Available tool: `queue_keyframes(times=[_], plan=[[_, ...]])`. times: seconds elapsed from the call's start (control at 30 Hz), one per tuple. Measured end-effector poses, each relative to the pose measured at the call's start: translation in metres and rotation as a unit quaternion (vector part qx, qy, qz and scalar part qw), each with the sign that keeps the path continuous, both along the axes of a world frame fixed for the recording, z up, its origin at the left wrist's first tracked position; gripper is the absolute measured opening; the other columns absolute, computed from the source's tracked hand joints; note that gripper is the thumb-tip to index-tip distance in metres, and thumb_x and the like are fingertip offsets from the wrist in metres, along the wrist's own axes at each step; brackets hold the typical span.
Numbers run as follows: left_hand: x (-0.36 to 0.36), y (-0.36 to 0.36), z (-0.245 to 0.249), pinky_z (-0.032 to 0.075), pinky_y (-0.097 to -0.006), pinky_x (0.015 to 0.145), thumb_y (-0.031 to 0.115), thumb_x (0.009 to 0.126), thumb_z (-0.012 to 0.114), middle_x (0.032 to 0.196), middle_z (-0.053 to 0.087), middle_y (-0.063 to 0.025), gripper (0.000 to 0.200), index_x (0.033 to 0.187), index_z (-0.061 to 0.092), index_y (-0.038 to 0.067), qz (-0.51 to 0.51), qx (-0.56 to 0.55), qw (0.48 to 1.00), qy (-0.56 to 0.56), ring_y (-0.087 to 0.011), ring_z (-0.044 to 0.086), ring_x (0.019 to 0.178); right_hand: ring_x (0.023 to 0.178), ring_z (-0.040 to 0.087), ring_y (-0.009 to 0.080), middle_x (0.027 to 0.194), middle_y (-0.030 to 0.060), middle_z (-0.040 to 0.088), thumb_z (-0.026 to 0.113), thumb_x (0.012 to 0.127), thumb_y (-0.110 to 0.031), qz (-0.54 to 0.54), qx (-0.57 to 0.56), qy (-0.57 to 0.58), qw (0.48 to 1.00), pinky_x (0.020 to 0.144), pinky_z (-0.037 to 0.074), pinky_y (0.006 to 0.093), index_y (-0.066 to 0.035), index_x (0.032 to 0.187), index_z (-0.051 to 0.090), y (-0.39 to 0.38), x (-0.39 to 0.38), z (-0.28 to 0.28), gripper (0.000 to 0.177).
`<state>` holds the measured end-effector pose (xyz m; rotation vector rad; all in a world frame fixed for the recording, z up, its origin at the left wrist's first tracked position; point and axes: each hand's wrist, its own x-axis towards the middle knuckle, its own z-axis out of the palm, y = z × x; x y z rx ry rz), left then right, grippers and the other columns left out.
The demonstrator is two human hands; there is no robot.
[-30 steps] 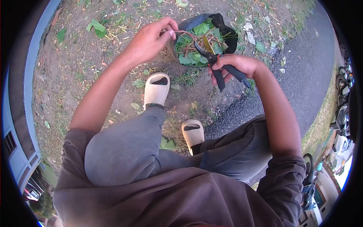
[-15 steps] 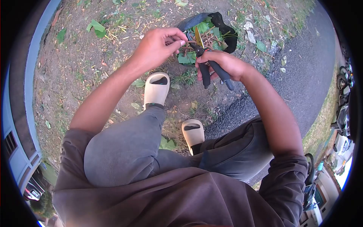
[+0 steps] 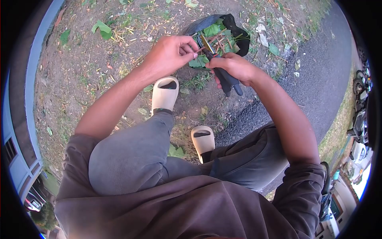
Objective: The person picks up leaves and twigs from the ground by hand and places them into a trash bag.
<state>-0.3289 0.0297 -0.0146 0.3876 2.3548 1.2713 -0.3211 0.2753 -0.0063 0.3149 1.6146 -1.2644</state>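
Note:
My right hand (image 3: pixel 234 68) is wrapped round the dark handles of a pair of pruning shears (image 3: pixel 223 75), whose yellowish blade points up and left. The handles lie close together. Between thumb and fingertips, my left hand (image 3: pixel 175 53) pinches a thin brown stem (image 3: pixel 200 49), which reaches to the shears' jaws. Just beyond both hands sits a dark bag (image 3: pixel 237 34) with an open mouth. Green leaves (image 3: pixel 212 30) and several cut brown stems fill it, partly hidden by the shears and my right hand.
Bare soil with scattered grass and fallen leaves (image 3: pixel 102 29) surrounds the bag. A strip of asphalt (image 3: pixel 318 67) runs along the right. My feet in beige slides (image 3: pixel 164 93) are below my hands. A building wall stands far left; parked vehicles (image 3: pixel 360 125) are far right.
The shears' handles have come closer together as my right hand squeezes. My left hand has moved slightly down and right, still pinching a stem at the jaws.

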Motion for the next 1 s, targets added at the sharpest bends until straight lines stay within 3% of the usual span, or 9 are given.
queue_keyframes(times=[0.6,0.73,0.93,1.0], plan=[[-0.001,0.003,-0.008,0.06,-0.0292,0.076,0.007,0.094,0.076,0.089,0.079,-0.009,0.012,0.103,0.076,-0.001,-0.041,-0.011,0.999,0.005,-0.0126,0.075,0.082,0.058,0.066,0.0202,0.072,0.0098,0.062,0.075,0.092,-0.028,-0.006,0.017,0.002,1.0,0.053,0.056,0.036,0.0,0.088,0.065,0.004,0.007,0.002,0.03],[0.0,0.004,-0.01,0.06,-0.0297,0.076,0.007,0.094,0.076,0.089,0.079,-0.0094,0.012,0.104,0.076,0.0,-0.052,-0.012,0.998,0.039,-0.0131,0.075,0.082,0.059,0.066,0.0202,0.071,0.0092,0.062,0.075,0.092,-0.028,-0.019,0.017,-0.015,1.0,0.053,0.055,0.0363,0.0,0.089,0.064,0.005,0.011,-0.003,0.03],[-0.002,0.001,0.0,0.06,-0.0297,0.075,0.008,0.094,0.077,0.088,0.078,-0.0081,0.012,0.102,0.076,-0.001,-0.026,-0.009,1.0,0.0,-0.0119,0.074,0.079,0.058,0.065,0.0205,0.071,0.009,0.062,0.075,0.092,-0.027,-0.051,-0.013,-0.013,0.999,0.054,0.056,0.0366,0.0,0.091,0.064,0.008,0.019,-0.015,0.029],[-0.007,0.0,0.001,0.059,-0.0295,0.074,0.008,0.094,0.077,0.088,0.078,-0.0077,0.012,0.102,0.076,0.0,-0.032,-0.011,0.999,0.019,-0.0117,0.073,0.079,0.062,0.067,0.0204,0.075,0.0101,0.065,0.074,0.093,-0.031,-0.04,-0.012,-0.015,0.999,0.059,0.058,0.0356,0.0,0.093,0.064,0.01,0.014,-0.014,0.032]])
